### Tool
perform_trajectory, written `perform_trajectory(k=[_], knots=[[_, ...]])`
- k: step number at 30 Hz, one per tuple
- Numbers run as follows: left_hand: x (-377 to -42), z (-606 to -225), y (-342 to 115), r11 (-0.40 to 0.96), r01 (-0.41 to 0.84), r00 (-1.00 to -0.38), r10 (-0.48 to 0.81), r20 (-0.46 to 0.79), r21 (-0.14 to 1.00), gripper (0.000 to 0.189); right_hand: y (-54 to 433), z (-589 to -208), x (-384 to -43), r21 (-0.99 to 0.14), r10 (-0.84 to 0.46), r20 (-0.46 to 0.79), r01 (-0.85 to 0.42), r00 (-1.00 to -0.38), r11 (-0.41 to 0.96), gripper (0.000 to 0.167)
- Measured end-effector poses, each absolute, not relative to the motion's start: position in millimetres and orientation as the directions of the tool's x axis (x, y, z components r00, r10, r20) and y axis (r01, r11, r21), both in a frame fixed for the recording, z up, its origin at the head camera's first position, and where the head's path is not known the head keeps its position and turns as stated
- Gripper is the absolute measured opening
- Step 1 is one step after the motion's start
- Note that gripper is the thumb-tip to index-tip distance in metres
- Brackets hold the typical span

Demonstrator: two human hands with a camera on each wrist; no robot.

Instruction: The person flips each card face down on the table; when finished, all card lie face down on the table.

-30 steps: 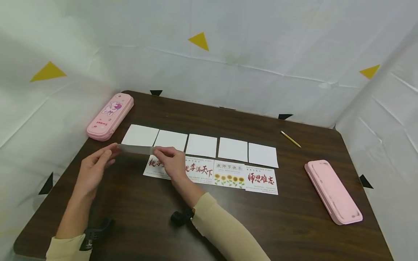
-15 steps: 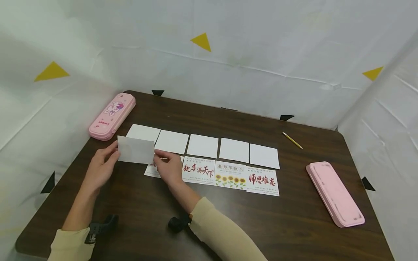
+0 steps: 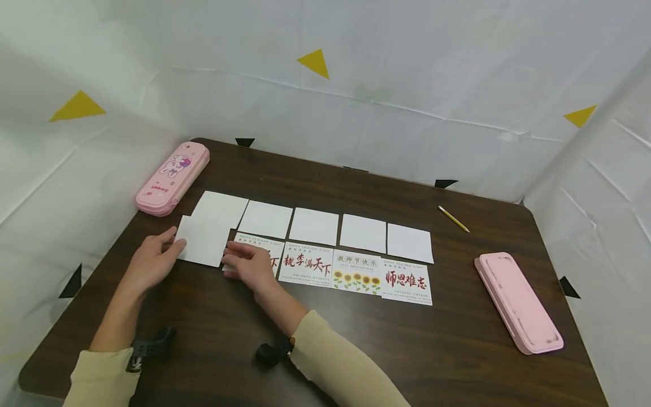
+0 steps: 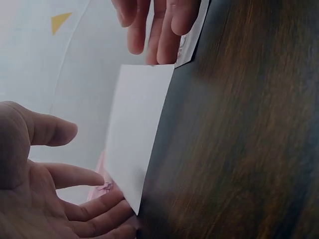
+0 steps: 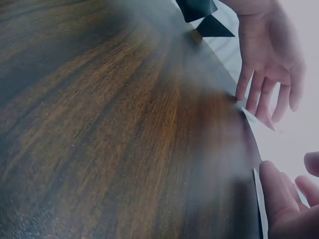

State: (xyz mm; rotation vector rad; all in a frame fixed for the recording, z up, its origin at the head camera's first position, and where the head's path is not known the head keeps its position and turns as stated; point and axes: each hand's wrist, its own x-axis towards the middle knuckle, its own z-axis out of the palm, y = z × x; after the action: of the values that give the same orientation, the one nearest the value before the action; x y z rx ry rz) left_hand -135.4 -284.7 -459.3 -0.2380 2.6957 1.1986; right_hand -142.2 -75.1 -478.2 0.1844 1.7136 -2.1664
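Blank white rectangular paper card (image 3: 205,239) just left of a white printed card with red characters (image 3: 267,242), on or slightly above the dark brown wood-grain desk (image 3: 407,350), cannot tell which, its far side overlapping in view the near part of the leftmost plain white card (image 3: 221,204) of the far row. Left hand (image 3: 154,257) spread, thumb well apart from the fingers, fingertips at the blank card's left edge without pinching it. Right hand (image 3: 251,265) by the opposite edge, fingers loosely extended, gripping nothing, partly covering the printed card.
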Motion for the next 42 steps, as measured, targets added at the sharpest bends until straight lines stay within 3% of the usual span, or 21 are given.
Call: perform_trajectory(k=[12,42], knots=[[-137.2,-457.1,-283.6,0.709,-0.197,-0.969,-0.037,-0.244,0.677,0.069,-71.7,-480.4,-142.9,-0.879,-0.293,-0.366,0.431,-0.883,-0.202,0.034],[-130.7,-463.1,-282.5,0.713,-0.186,-0.975,-0.05,-0.215,0.677,0.071,-66.2,-484.6,-139.4,-0.878,-0.319,-0.337,0.418,-0.886,-0.234,0.035]])
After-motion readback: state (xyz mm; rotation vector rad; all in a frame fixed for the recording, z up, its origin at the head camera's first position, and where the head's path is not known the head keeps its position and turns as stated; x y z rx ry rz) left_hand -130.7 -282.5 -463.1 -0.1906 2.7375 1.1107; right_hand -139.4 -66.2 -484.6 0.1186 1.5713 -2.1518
